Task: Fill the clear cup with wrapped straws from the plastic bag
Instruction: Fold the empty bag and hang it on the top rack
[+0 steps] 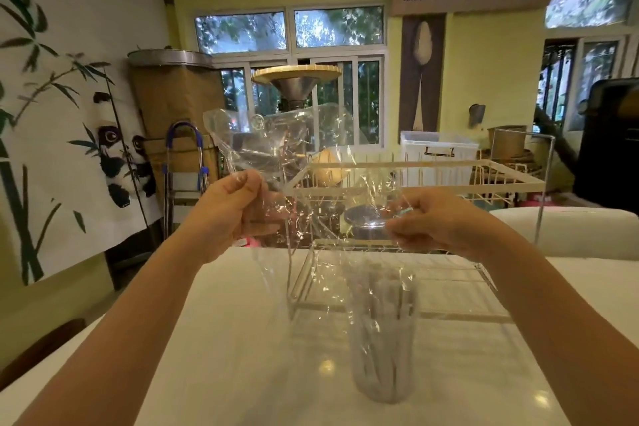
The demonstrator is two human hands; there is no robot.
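Observation:
A clear cup (382, 367) stands on the white table, packed with several grey wrapped straws (387, 304) that stick out of its top. Above it I hold a crumpled clear plastic bag (294, 156) stretched between both hands at chest height. My left hand (228, 214) pinches the bag's left side. My right hand (432, 221) grips its right side. The bag hangs down in front of the cup, and I cannot tell whether any straws are inside it.
A white wire dish rack (415, 176) stands on the white table (214, 339) just behind the cup, with a metal lid inside it. A white chair back (570, 228) rises past the table's far right edge. A dark chair sits at the lower left.

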